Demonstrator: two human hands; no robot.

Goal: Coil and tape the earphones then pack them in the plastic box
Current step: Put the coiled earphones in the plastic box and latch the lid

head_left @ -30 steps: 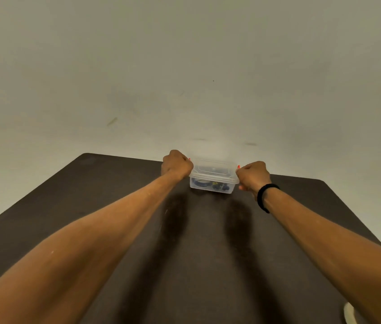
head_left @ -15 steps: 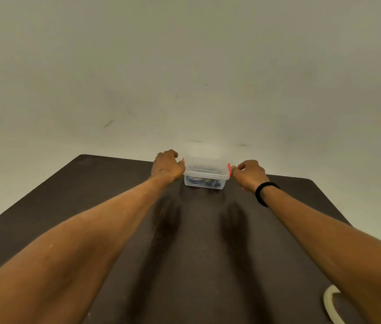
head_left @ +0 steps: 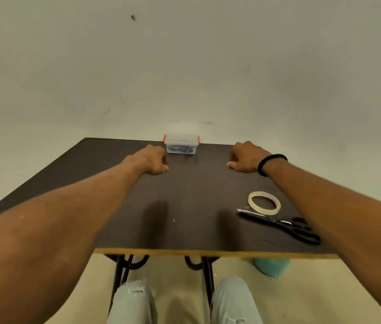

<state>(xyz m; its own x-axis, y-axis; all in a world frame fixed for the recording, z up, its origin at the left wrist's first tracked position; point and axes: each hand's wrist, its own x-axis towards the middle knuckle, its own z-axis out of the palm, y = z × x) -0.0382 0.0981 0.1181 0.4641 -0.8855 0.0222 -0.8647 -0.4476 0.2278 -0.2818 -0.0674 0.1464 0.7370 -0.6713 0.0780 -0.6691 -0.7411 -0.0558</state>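
I can't see much inside the plastic box (head_left: 181, 144). Something dark and blue lies in it, most likely the earphones (head_left: 181, 148), but it is too small and blurry for me to be sure. The box sits at the far edge of the bench (head_left: 184, 206) with its lid on and a red clip at each end. The scissors (head_left: 283, 224) have their handles partly hidden behind my right arm. A blue-green thing (head_left: 271, 266) under the bench is cut off by the bench edge.

My left hand (head_left: 153, 161) is just beside the box, in front of its left corner, not touching it. Its fingers are loosely curled and hold nothing. My right hand (head_left: 245, 160) is well apart from the box, to the right. Its fingers are loosely curled too, with nothing in them. A black band (head_left: 270, 163) is round that wrist. Both arms reach out straight over the bench. A roll of tape (head_left: 264, 203) lies flat just beside the scissors.
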